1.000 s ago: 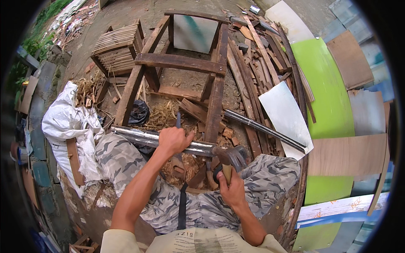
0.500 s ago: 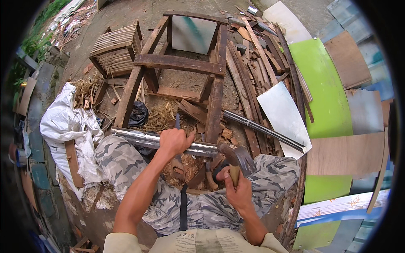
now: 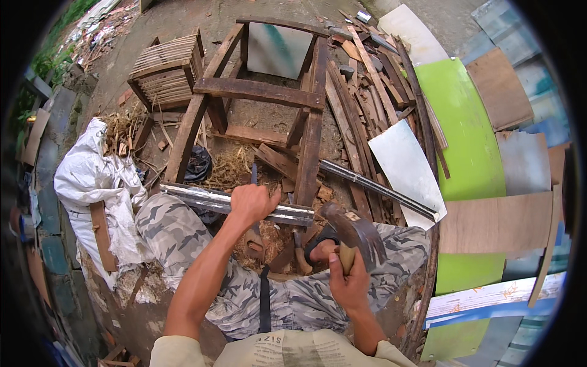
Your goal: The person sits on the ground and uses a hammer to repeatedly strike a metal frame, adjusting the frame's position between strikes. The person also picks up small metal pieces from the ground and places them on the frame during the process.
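My left hand (image 3: pixel 249 203) is closed round a long grey bar (image 3: pixel 195 197) streaked with white, which lies crosswise over the near end of a dark wooden frame (image 3: pixel 257 90). The hammer (image 3: pixel 354 235) is in my right hand (image 3: pixel 350 278), gripped by its pale wooden handle. Its dark metal head is off the bar's right end, apart from it. Below the bar, between my legs, lies a tool with a brown wooden handle (image 3: pixel 302 260). A narrow blue-grey blade (image 3: pixel 254 173) shows just beyond my left hand.
Loose wood strips (image 3: pixel 373 92) are heaped right of the frame, with a second slim bar (image 3: pixel 379 189) and a white sheet (image 3: pixel 406 171). Green panels (image 3: pixel 468 134) lie farther right. At left are a slatted wooden crate (image 3: pixel 165 67) and a white sack (image 3: pixel 92 171).
The hammer head has moved right, away from the bar's right end, and looks larger. My left hand and the bar have stayed almost in place.
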The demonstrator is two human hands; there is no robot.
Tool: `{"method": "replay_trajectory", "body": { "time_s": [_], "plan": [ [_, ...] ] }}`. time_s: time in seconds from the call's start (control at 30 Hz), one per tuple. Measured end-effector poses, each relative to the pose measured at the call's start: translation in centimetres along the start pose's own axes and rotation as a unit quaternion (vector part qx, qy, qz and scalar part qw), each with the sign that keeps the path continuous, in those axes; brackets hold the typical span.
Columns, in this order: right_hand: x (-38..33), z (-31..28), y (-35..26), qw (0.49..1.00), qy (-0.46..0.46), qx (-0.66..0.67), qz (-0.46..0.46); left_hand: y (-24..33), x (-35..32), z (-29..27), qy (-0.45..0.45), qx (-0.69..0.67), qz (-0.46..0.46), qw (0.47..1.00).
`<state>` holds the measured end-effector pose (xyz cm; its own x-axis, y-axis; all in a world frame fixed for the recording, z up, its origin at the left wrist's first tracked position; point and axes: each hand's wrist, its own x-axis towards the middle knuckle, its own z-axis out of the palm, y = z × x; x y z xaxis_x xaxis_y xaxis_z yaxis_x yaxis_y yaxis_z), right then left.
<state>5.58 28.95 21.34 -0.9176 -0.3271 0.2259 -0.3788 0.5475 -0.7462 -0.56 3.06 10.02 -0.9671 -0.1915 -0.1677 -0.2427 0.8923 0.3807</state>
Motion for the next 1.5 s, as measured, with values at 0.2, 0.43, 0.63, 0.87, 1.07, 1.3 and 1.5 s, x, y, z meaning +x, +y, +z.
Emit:
{"method": "replay_trajectory", "body": {
  "time_s": [0.2, 0.43, 0.63, 0.87, 1.07, 1.3, 1.5],
  "plan": [
    [-3.3, 3.2, 5.5, 0.999, -0.022, 0.041, 0.025, 0.7, 0.3, -0.2, -0.006, -0.016, 0.001, 1.0],
    [0.8, 0.0, 0.2, 0.99, -0.074, 0.044, 0.11, 0.4, 0.4, -0.4, -0.005, -0.004, -0.006, 1.0],
    [1.7, -3.7, -4.8, 0.941, 0.141, 0.297, -0.078, -0.1, -0.3, -0.4, -0.018, -0.009, -0.015, 1.0],
    [-3.2, 4.7, 8.6, 0.995, -0.075, -0.055, 0.02, 0.3, 0.0, 0.6, 0.007, -0.047, 0.009, 0.999],
    [0.1, -1.9, -2.1, 0.983, 0.043, 0.16, 0.073, -0.2, 0.0, 0.5, 0.004, -0.044, -0.001, 0.999],
    [-2.0, 3.7, 4.0, 0.996, 0.024, 0.081, -0.002, 0.4, 0.1, 0.4, -0.005, -0.049, 0.008, 0.999],
    [-1.1, 0.8, 2.4, 0.985, 0.004, 0.036, 0.168, 0.1, -0.1, -0.5, -0.059, -0.014, -0.022, 0.998]
  ]
}}
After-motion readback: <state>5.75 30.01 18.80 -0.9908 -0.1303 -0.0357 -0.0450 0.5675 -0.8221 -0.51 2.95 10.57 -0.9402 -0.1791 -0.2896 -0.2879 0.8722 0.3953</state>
